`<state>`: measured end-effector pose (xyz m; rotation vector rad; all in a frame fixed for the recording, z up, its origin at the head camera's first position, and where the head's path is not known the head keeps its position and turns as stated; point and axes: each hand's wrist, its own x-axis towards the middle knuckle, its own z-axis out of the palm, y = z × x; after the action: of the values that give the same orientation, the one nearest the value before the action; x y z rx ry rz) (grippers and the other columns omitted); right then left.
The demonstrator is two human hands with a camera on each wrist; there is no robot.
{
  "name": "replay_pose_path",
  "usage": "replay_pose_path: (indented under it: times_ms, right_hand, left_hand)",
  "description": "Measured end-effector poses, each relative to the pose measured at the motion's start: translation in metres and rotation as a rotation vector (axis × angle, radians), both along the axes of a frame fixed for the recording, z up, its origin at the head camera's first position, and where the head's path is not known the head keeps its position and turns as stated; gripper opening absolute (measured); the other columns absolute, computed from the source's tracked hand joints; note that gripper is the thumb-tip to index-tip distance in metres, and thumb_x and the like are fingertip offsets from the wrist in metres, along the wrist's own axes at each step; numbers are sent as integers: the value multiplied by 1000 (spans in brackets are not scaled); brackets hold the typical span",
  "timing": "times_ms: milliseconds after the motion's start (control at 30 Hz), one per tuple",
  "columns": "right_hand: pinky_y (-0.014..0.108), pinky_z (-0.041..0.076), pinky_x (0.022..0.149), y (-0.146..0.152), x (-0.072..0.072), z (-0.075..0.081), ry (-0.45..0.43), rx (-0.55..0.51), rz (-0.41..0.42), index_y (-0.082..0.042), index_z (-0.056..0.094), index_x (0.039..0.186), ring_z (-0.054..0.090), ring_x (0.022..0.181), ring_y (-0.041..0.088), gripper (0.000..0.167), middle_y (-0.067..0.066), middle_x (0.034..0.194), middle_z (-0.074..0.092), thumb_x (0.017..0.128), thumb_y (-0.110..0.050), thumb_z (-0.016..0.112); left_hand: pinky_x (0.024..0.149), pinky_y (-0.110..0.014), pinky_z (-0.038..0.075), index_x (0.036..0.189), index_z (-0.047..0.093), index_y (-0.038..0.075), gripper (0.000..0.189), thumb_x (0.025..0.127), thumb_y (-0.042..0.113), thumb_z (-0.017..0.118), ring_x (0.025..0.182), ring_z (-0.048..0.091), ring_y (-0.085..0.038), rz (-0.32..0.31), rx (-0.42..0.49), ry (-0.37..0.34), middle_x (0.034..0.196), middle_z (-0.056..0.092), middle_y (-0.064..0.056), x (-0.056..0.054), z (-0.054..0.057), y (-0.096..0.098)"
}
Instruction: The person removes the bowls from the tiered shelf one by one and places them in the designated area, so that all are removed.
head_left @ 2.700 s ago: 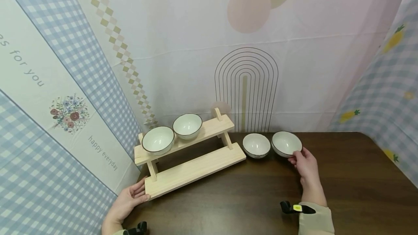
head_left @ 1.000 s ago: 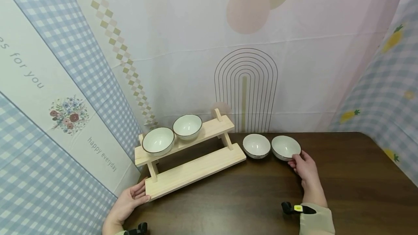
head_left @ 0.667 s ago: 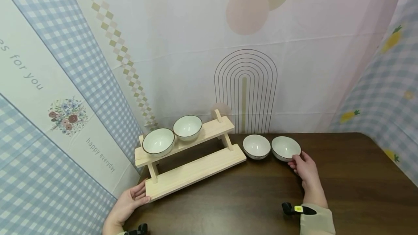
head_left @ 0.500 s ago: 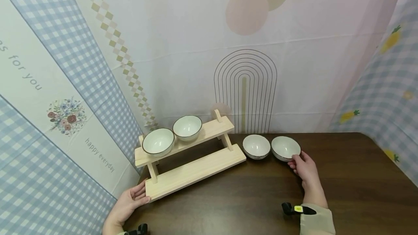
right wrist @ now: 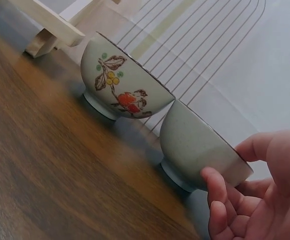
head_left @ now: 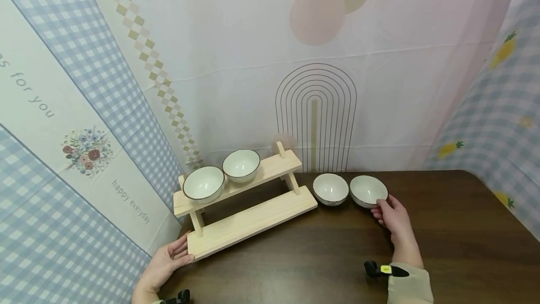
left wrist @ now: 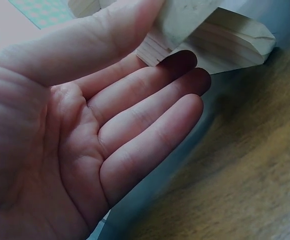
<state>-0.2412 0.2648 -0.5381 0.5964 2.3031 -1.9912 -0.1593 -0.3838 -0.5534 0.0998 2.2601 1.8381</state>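
In the head view my left hand grips the near left end of a two-tier wooden display shelf, thumb against its front edge. The left wrist view shows the fingers fairly straight below the board corner. My right hand pinches the rim of a plain pale bowl, thumb at the inside and fingers outside. Directly to its left, rims meeting, is another bowl, with a painted fruit-and-leaf pattern in the right wrist view. Both are upright on the dark table.
Two dark-rimmed white bowls, one at the left and one beside it, stand on the upper tier; the lower tier bears nothing. The brown wooden table reaches back to a patterned cloth. A checked cloth hangs close at left.
Since the oldest frame, my right hand and the plain bowl have come slightly down and toward me. Over the last second both hands keep still; the view shifts a little.
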Motion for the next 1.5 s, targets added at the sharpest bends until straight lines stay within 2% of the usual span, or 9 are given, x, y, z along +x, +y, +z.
replay_pose_path:
  times_ms: [233, 367, 567, 733, 967, 1133, 1200, 1367, 1500]
  right_hand:
    - [23, 58, 71, 2, 2, 0, -4, 1, 6, -4, 9, 172, 66, 80, 3, 77, -11, 91, 71, 114, -41, 44]
    - [23, 58, 70, 1, 2, 2, -3, 0, -36, -3, 13, 172, 65, 79, 4, 76, -7, 94, 69, 114, -44, 42]
    - [23, 57, 66, 0, 2, 6, -1, -5, -136, -5, 20, 171, 64, 74, 4, 73, -9, 88, 66, 113, -43, 42]
    - [22, 56, 65, 1, 1, 10, 7, -2, -186, -7, 20, 172, 63, 73, 4, 74, -10, 86, 65, 113, -46, 42]
    - [23, 55, 65, -1, 2, 18, 38, 23, -234, -8, 22, 172, 63, 73, 3, 72, -11, 87, 65, 112, -44, 42]
    - [19, 54, 69, -4, 3, 26, 32, 69, -263, -12, 21, 172, 63, 78, 3, 72, 3, 116, 64, 112, -45, 41]
    - [15, 53, 69, -5, 4, 29, 34, 86, -268, -12, 22, 172, 64, 78, 2, 72, 7, 122, 63, 112, -44, 41]
    - [17, 51, 72, -5, 7, 33, 38, 182, -279, -10, 27, 171, 64, 72, 0, 70, 5, 106, 75, 110, -42, 42]
    - [38, 51, 92, -5, 11, 38, 20, 261, -266, -11, 24, 172, 63, 74, 1, 72, 12, 109, 77, 110, -44, 39]
  left_hand:
    - [99, -18, 53, 156, 16, -25, 85, 99, 0, 74, 119, 64, -2, 7, -13, -1, 157, 29, -45, 0, 1, 1]
    - [99, -18, 54, 155, 18, -26, 84, 98, -1, 75, 125, 64, -16, 10, -35, 13, 155, 32, -47, 1, 2, 1]
    - [97, -19, 56, 156, 24, -24, 83, 96, 0, 77, 130, 62, -38, 44, -68, 12, 152, 39, -48, 2, 4, 2]
    - [95, -21, 57, 157, 29, -20, 84, 94, 2, 80, 130, 61, -46, 67, -95, 13, 151, 44, -45, 0, 8, 3]
    - [96, -17, 53, 159, 37, -13, 73, 100, 9, 76, 135, 59, -43, 121, -181, 47, 152, 51, -37, -2, 22, 10]
    - [97, -10, 46, 160, 35, -12, 72, 108, 23, 69, 142, 52, -43, 200, -264, 80, 155, 51, -31, -6, 34, 13]
    - [97, -7, 43, 162, 33, -11, 71, 110, 25, 66, 143, 50, -42, 239, -261, 79, 155, 52, -30, -7, 39, 14]
    - [94, -6, 46, 165, 28, -7, 73, 111, 28, 63, 134, 59, -21, 328, -202, 86, 158, 48, -30, -8, 52, 17]
    - [93, -12, 55, 167, 27, -4, 70, 113, 28, 59, 116, 65, 1, 386, -102, 134, 158, 46, -34, -10, 60, 23]
